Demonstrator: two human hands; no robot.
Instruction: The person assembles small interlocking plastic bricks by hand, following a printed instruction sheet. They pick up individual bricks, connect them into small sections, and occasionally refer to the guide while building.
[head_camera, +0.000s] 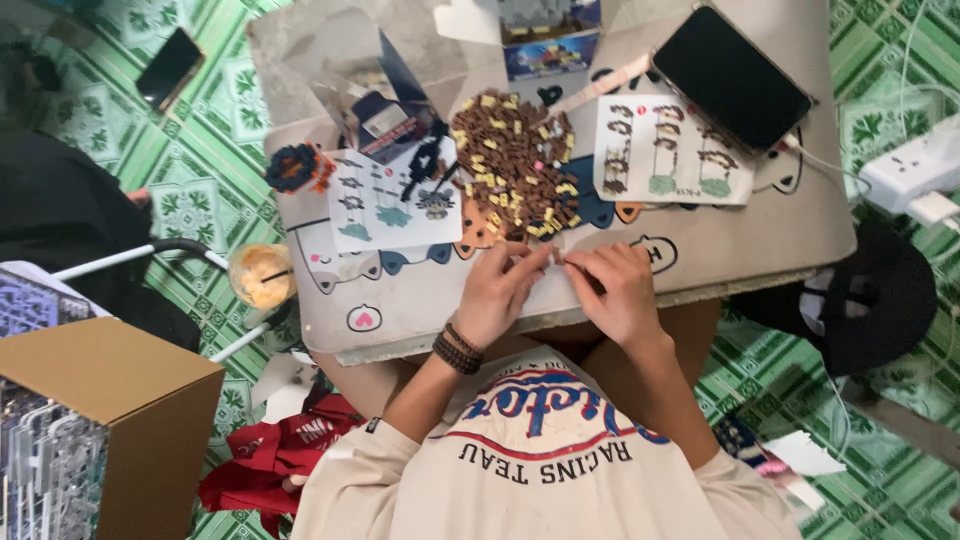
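My left hand (500, 292), with a dark bead bracelet on its wrist, and my right hand (618, 290) meet at the near edge of a small printed table (780, 235). Their fingertips pinch a tiny brick piece (557, 259) between them; it is too small to make out. Just beyond the hands lies a pile of small brown and yellow bricks (515, 165). One picture instruction sheet (385, 210) lies left of the pile and another (672, 150) lies right of it.
A black phone (732, 76) lies at the table's far right, a picture box (550, 40) at the back, and a small dark built part (295, 167) at the left. Around the table: drink cup (262, 275), cardboard box (110, 420), black cap (872, 298), white power strip (915, 168).
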